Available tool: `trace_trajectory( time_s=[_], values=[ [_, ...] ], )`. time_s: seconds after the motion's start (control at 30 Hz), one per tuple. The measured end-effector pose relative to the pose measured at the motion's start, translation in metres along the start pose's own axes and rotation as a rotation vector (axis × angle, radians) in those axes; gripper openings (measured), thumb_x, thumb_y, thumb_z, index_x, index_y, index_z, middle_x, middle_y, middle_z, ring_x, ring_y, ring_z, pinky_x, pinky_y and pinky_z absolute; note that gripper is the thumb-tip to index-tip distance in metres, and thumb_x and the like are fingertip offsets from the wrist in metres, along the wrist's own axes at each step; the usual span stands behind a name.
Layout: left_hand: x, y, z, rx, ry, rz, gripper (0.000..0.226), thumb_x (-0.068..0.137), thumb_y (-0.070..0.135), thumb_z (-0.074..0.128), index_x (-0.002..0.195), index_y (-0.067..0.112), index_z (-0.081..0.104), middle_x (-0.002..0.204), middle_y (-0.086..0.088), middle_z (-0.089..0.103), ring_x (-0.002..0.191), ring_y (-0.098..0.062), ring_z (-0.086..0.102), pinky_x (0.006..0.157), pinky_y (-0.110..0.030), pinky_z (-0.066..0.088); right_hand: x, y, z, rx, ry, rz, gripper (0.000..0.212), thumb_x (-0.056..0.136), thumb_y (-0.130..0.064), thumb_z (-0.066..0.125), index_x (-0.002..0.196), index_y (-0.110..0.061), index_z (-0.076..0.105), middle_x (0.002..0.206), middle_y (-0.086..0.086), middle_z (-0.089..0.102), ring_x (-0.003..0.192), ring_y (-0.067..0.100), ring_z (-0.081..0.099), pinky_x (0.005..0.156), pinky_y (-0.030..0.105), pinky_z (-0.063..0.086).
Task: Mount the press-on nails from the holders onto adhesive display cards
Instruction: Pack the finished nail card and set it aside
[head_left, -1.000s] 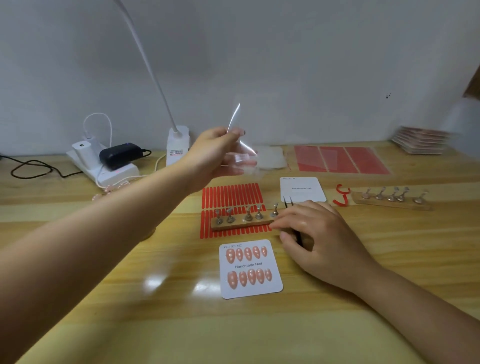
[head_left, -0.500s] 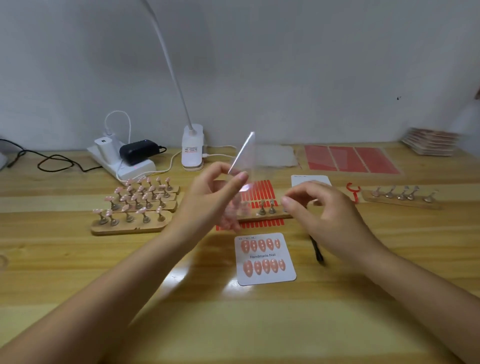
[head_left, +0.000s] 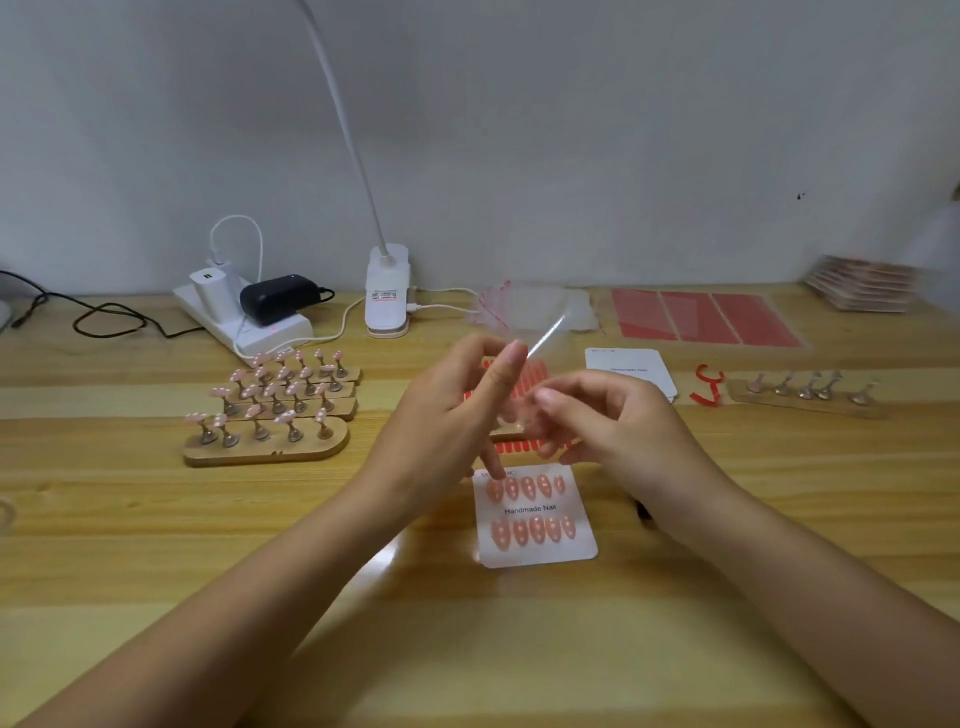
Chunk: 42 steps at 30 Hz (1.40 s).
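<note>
A white display card with two rows of pink nails lies flat on the table in front of me. Just above it my left hand and my right hand both pinch a clear plastic sleeve, held edge-on. Wooden holders with pink nails on pegs stand to the left. A blank white card lies behind my right hand. Another wooden holder with bare metal pegs sits at the right. A red adhesive strip sheet shows partly between my hands.
A white clip lamp and a power strip with chargers stand at the back. Clear bags, red sheets and a stack of cards lie along the back right. A black tool peeks out under my right wrist.
My left hand brought the clear sleeve down from the back towards the card. My right hand left the tool on the table, rose, and took hold of the sleeve.
</note>
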<state>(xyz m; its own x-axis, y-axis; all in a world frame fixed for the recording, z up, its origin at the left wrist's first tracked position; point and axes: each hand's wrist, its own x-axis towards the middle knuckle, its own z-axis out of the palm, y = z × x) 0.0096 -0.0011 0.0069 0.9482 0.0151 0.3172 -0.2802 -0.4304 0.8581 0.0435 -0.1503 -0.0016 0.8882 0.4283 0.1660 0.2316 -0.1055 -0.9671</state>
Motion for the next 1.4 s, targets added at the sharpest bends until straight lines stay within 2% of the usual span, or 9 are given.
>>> trace_trajectory(
  time_s=[0.2,0.3,0.4,0.6,0.73,0.87,1.1,1.23,1.4],
  values=[
    [0.000,-0.010,-0.006,0.262,0.178,0.158,0.021,0.082,0.055,0.045,0.099,0.043,0.049,0.089,0.019,0.047,0.078,0.011,0.051,0.057,-0.012,0.045,0.000,0.002,-0.010,0.226,0.069,0.018,0.041,0.090,-0.009,0.044,0.057,-0.022,0.064,0.069,0.003,0.067,0.067,0.016,0.064,0.063,0.026,0.054],
    [-0.003,-0.011,-0.003,0.243,0.107,0.243,0.035,0.077,0.050,0.058,0.109,0.035,0.052,0.099,0.020,0.042,0.090,0.010,0.045,0.070,-0.006,0.042,0.000,0.001,-0.011,0.232,0.021,-0.015,0.033,0.076,-0.020,0.042,0.050,-0.023,0.063,0.085,0.011,0.070,0.080,0.023,0.067,0.072,0.033,0.056],
    [-0.006,-0.009,0.003,0.198,0.031,0.277,0.042,0.075,0.052,0.062,0.112,0.035,0.055,0.107,0.018,0.045,0.101,0.005,0.045,0.079,-0.012,0.045,0.001,0.002,-0.010,0.289,0.001,-0.016,0.026,0.072,-0.022,0.045,0.049,-0.022,0.058,0.070,0.000,0.068,0.073,0.014,0.065,0.069,0.028,0.052],
    [-0.010,-0.005,0.008,0.246,0.092,0.348,0.045,0.075,0.045,0.062,0.116,0.026,0.057,0.100,0.013,0.052,0.095,-0.001,0.051,0.078,-0.022,0.049,-0.002,0.002,-0.005,0.316,-0.056,-0.078,0.026,0.077,-0.022,0.049,0.061,-0.026,0.070,0.071,-0.002,0.069,0.078,0.015,0.068,0.075,0.028,0.055],
    [-0.008,-0.002,0.005,0.202,0.105,0.355,0.039,0.082,0.027,0.058,0.119,0.014,0.059,0.098,0.001,0.060,0.090,-0.010,0.058,0.073,-0.030,0.054,-0.001,0.004,-0.007,0.269,-0.011,-0.096,0.020,0.076,-0.023,0.053,0.072,-0.008,0.064,0.084,0.011,0.069,0.087,0.025,0.067,0.081,0.034,0.055],
    [-0.003,0.000,-0.004,0.243,0.163,0.398,0.030,0.085,0.012,0.053,0.114,0.015,0.059,0.092,0.006,0.065,0.082,-0.008,0.062,0.073,-0.020,0.051,0.001,0.000,-0.010,0.138,-0.033,-0.140,0.021,0.080,-0.030,0.051,0.070,-0.015,0.063,0.089,0.010,0.070,0.088,0.022,0.066,0.082,0.031,0.054],
    [0.009,0.005,-0.031,-0.188,0.227,0.047,0.014,0.085,-0.001,0.057,0.084,0.012,0.062,0.080,0.000,0.068,0.077,-0.009,0.067,0.064,-0.019,0.054,0.018,0.021,-0.041,-0.565,0.146,-0.130,0.024,0.086,-0.024,0.059,0.109,-0.030,0.056,0.104,-0.014,0.059,0.096,0.001,0.053,0.073,0.003,0.037],
    [0.017,-0.001,-0.043,-0.585,0.174,-0.225,0.011,0.088,0.002,0.054,0.090,0.012,0.060,0.086,0.001,0.074,0.088,-0.016,0.070,0.065,-0.023,0.056,0.022,0.035,-0.044,-0.865,-0.002,-0.053,0.045,0.085,-0.030,0.062,0.129,-0.026,0.051,0.130,-0.008,0.045,0.122,0.009,0.036,0.092,0.019,0.026],
    [0.022,-0.012,-0.049,-0.684,0.165,-0.348,0.019,0.088,0.003,0.053,0.105,0.009,0.057,0.098,-0.002,0.073,0.089,-0.015,0.070,0.074,-0.026,0.054,0.026,0.035,-0.040,-0.980,-0.058,-0.061,0.043,0.086,-0.044,0.058,0.125,-0.026,0.056,0.135,-0.008,0.041,0.128,0.011,0.027,0.102,0.029,0.023]
  ],
)
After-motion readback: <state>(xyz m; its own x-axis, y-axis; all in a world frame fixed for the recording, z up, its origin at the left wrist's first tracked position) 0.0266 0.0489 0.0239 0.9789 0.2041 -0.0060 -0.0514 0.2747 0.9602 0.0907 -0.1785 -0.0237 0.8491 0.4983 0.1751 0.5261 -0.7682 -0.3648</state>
